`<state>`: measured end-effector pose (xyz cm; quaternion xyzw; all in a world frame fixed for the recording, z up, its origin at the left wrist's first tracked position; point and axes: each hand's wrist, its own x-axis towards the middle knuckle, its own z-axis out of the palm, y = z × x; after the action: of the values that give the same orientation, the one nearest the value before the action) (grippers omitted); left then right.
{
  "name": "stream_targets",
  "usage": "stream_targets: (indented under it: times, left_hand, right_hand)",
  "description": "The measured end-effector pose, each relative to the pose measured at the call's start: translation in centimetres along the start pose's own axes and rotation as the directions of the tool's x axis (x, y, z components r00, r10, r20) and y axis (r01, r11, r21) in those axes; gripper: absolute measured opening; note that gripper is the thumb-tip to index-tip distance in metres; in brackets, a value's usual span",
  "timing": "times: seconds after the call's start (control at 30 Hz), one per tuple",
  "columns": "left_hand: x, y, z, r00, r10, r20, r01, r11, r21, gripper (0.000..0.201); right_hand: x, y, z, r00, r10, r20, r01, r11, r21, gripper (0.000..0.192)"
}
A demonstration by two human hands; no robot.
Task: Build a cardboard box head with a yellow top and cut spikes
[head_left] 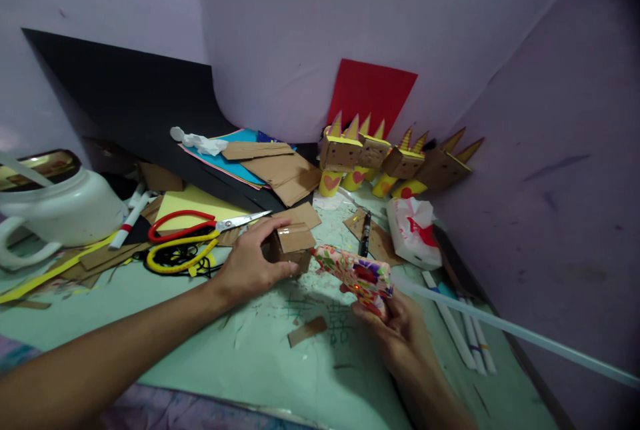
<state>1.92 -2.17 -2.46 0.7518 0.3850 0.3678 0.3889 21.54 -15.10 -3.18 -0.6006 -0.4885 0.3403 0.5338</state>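
My left hand point(250, 263) grips a small brown cardboard box point(293, 245) that rests on the green cutting mat point(240, 363). My right hand point(395, 323) holds a glue gun with a flowered pattern point(357, 273), its nozzle pointing at the box's right side. A long clear glue stick point(500, 327) runs out of the gun's back toward the right.
Scissors with red and yellow handles point(195, 233) lie to the left, beside a white jug point(55, 207). Cardboard sheets point(280, 170), several finished cardboard figures on yellow cups point(380, 160), a tissue pack point(415, 230), a black pen point(365, 233) and spare glue sticks point(465, 333) lie around. A cardboard scrap point(307, 331) lies on the mat.
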Motion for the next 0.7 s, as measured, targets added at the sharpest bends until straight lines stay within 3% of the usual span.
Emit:
stream_targets:
  times: [0.7]
  left_hand:
    - [0.01,0.1,-0.11,1.0,-0.015,0.001,0.015,1.0,-0.019,0.068]
  right_hand:
    - [0.16,0.09,-0.19,0.997,-0.061,-0.056,0.059,0.998,-0.036,0.02]
